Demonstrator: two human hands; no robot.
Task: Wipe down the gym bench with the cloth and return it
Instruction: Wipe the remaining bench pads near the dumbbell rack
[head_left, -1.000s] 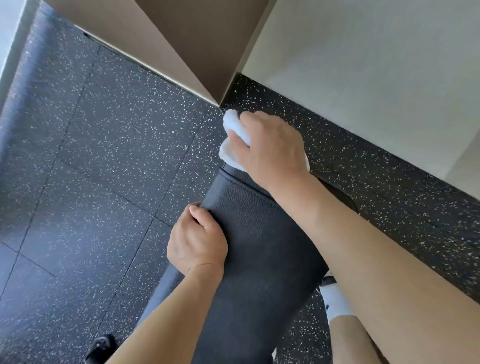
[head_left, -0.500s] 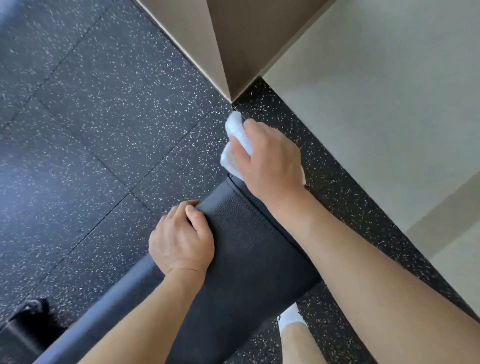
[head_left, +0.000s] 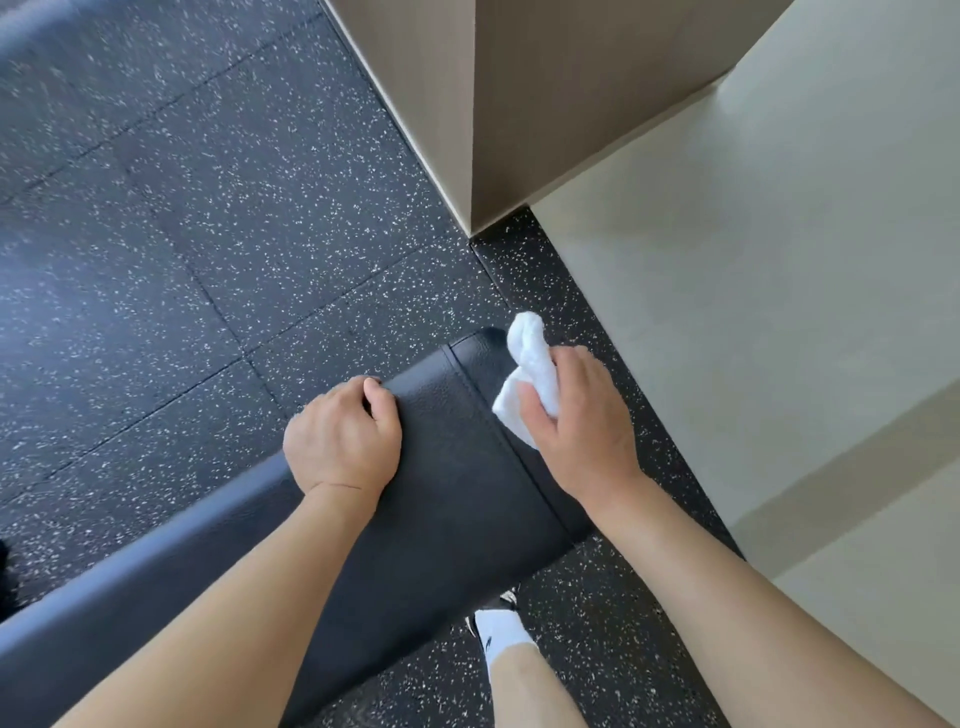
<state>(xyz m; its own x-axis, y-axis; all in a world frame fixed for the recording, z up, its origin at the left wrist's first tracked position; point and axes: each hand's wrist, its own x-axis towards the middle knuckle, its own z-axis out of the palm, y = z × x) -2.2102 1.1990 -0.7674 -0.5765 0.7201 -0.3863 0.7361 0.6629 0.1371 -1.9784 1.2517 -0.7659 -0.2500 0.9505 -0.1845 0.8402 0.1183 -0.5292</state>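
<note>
Item: white cloth (head_left: 530, 379), bunched in my right hand (head_left: 576, 421), pressed against the end face of the black bench (head_left: 452, 467). My left hand (head_left: 340, 436) curled over the bench's far edge, steadying. Step judged: wiping the end; next calls for strokes along the top. Since earlier, the cloth had dropped from the corner down the end.

Black padded bench (head_left: 447, 493), level; white cloth (head_left: 530, 379) bunched against its end edge.

- bench (head_left: 457, 467): black, fine pebbled grain
- cloth (head_left: 530, 374), at the bench's end: plain white
- floor (head_left: 208, 234) around the bench: black with white speckles
- sock (head_left: 501, 636) below the bench: white
- wall (head_left: 753, 286) beyond the bench: pale cream
</note>
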